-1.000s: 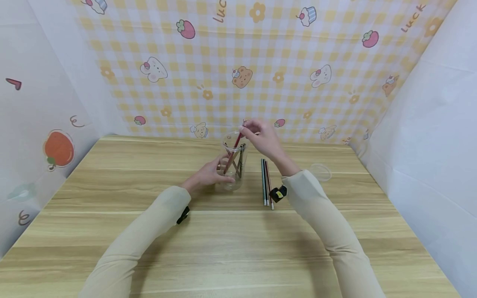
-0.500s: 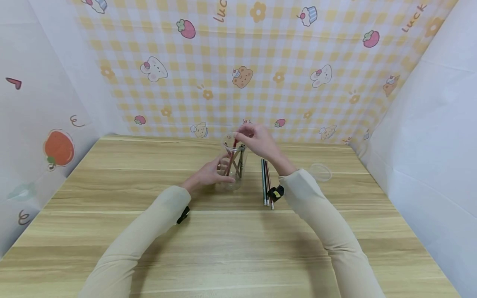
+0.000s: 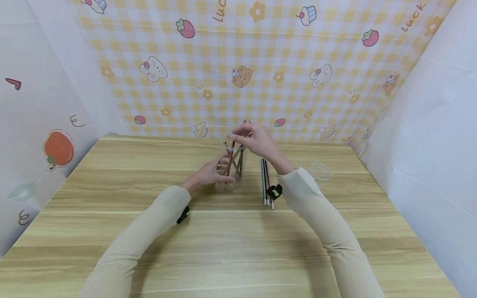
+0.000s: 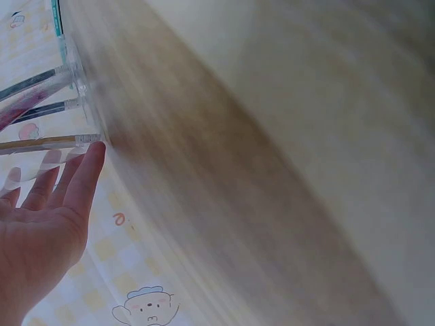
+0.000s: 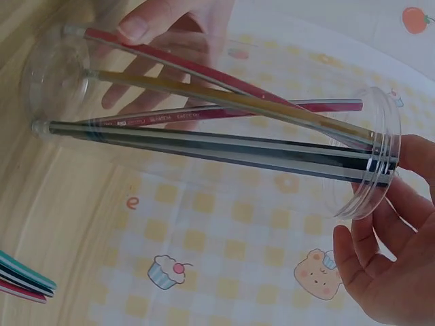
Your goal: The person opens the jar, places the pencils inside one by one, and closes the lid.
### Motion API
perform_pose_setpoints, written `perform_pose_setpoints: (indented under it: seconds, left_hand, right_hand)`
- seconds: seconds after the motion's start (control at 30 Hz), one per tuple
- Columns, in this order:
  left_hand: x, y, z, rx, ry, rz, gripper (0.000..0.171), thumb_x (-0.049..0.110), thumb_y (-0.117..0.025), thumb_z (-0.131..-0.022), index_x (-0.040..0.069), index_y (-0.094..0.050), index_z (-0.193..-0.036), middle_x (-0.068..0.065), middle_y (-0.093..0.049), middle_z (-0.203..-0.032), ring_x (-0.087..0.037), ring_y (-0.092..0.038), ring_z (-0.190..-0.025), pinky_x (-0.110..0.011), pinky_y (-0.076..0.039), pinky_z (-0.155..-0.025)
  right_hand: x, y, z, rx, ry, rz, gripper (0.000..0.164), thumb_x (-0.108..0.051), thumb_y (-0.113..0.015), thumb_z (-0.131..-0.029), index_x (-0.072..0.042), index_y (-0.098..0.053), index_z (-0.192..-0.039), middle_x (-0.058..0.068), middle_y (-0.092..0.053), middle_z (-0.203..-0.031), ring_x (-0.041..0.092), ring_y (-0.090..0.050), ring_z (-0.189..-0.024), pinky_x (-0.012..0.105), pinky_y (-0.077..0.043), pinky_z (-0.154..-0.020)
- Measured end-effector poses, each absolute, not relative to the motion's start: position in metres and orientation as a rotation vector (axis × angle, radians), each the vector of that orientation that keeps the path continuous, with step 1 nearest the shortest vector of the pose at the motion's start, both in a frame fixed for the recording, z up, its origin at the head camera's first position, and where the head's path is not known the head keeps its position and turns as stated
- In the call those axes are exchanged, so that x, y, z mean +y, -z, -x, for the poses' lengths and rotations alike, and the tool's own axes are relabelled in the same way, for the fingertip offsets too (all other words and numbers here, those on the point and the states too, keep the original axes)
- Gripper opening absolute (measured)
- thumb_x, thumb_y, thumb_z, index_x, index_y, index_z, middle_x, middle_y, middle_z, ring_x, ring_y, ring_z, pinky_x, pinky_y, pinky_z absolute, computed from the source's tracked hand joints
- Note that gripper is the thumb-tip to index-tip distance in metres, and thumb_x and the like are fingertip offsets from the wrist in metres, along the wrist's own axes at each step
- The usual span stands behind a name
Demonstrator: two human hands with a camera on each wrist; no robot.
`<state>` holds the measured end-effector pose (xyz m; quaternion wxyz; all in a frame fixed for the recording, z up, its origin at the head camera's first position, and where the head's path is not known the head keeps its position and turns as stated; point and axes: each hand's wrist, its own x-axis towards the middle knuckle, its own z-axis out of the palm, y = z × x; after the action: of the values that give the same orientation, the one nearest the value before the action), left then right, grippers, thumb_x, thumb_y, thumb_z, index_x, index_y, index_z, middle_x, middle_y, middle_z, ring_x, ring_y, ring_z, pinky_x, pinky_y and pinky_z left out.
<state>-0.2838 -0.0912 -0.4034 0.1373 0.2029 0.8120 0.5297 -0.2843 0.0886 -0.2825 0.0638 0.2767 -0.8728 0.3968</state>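
Note:
A clear plastic jar [image 3: 232,186] stands on the table with several pencils leaning inside. My left hand [image 3: 209,172] holds its lower side, thumb in front and fingers around the far side; the left wrist view shows this hand [image 4: 51,227] beside the jar's base. Over the mouth, my right hand [image 3: 258,141] pinches the upper end of a red pencil [image 3: 230,159], which slants down inside the jar. In the right wrist view the right hand [image 5: 394,258] is at the rim, and its grip on the red pencil [image 5: 183,64] is partly hidden.
Several pencils [image 3: 265,182], green, black and red, lie side by side on the wooden table [image 3: 238,248] right of the jar. A clear round lid [image 3: 320,171] lies farther right. A patterned cloth wall [image 3: 208,74] rises behind.
My right hand has moved down and left with the red pencil, lowering it into the jar and bringing it more upright. The left hand has stayed on the jar.

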Motion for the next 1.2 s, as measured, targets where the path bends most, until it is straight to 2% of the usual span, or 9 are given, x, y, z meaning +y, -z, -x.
perform_pose_setpoints:
  seconds: [0.17,0.43,0.67,0.8,1.0,1.03,1.2]
  left_hand:
    - [-0.092,0.404,0.285,2.363,-1.524,-0.589,0.091,0.022,-0.077,-0.068,0.021,-0.021,-0.139,-0.017,-0.043,-0.125,-0.030,-0.045,-0.110,-0.044,-0.031,-0.096]
    - [-0.092,0.403,0.285,2.353,-1.521,-0.597,0.093,0.025,-0.077,-0.066,0.020,-0.020,-0.139,-0.017,-0.043,-0.125,-0.032,-0.044,-0.111,-0.044,-0.030,-0.096]
    - [-0.092,0.384,0.273,2.306,-1.525,-0.580,0.093,0.018,-0.077,-0.067,0.012,-0.018,-0.140,-0.020,-0.040,-0.127,-0.037,-0.041,-0.113,-0.048,-0.027,-0.097]
    - [-0.091,0.375,0.265,2.325,-1.498,-0.579,0.090,0.014,-0.075,-0.070,0.009,-0.018,-0.139,-0.021,-0.039,-0.127,-0.037,-0.041,-0.113,-0.046,-0.028,-0.097]
    - [-0.091,0.374,0.264,2.322,-1.508,-0.580,0.089,0.013,-0.075,-0.070,0.010,-0.018,-0.140,-0.021,-0.040,-0.126,-0.036,-0.042,-0.112,-0.045,-0.028,-0.097]
    - [-0.092,0.379,0.267,2.322,-1.516,-0.581,0.090,0.014,-0.075,-0.070,0.011,-0.019,-0.140,-0.020,-0.041,-0.126,-0.036,-0.042,-0.112,-0.046,-0.028,-0.097]
    - [-0.092,0.400,0.281,2.343,-1.537,-0.572,0.093,0.022,-0.078,-0.065,0.020,-0.021,-0.139,-0.015,-0.044,-0.124,-0.031,-0.045,-0.110,-0.046,-0.029,-0.096]
  right_hand:
    - [0.092,0.283,0.285,-2.555,-1.271,-0.776,0.023,-0.014,-0.059,-0.084,-0.004,-0.063,-0.104,0.005,-0.061,-0.099,0.017,-0.053,-0.084,0.028,-0.046,-0.071]
    - [0.104,0.281,0.287,-2.445,-1.369,-0.730,0.018,-0.012,-0.055,-0.086,-0.003,-0.065,-0.098,0.005,-0.061,-0.097,0.014,-0.052,-0.080,0.027,-0.046,-0.071]
    - [0.131,0.291,0.295,-2.407,-1.430,-0.569,0.023,-0.018,-0.057,-0.087,-0.001,-0.064,-0.100,0.009,-0.062,-0.095,0.019,-0.053,-0.083,0.031,-0.045,-0.074]
    - [0.153,0.303,0.300,-2.544,-1.470,-0.471,0.026,-0.021,-0.055,-0.088,0.000,-0.062,-0.102,0.011,-0.061,-0.092,0.024,-0.054,-0.083,0.035,-0.046,-0.073]
    - [0.174,0.337,0.308,-2.811,-1.523,-0.411,0.026,-0.015,-0.052,-0.089,0.005,-0.056,-0.105,0.019,-0.060,-0.094,0.029,-0.056,-0.080,0.039,-0.048,-0.073]
    - [0.176,0.344,0.310,-2.847,-1.521,-0.387,0.026,-0.015,-0.052,-0.089,0.005,-0.055,-0.106,0.019,-0.059,-0.094,0.028,-0.056,-0.079,0.036,-0.049,-0.071]
    - [0.180,0.373,0.310,-2.955,-1.474,-0.257,0.022,-0.009,-0.053,-0.087,0.007,-0.055,-0.102,0.017,-0.058,-0.084,0.029,-0.056,-0.073,0.040,-0.050,-0.070]
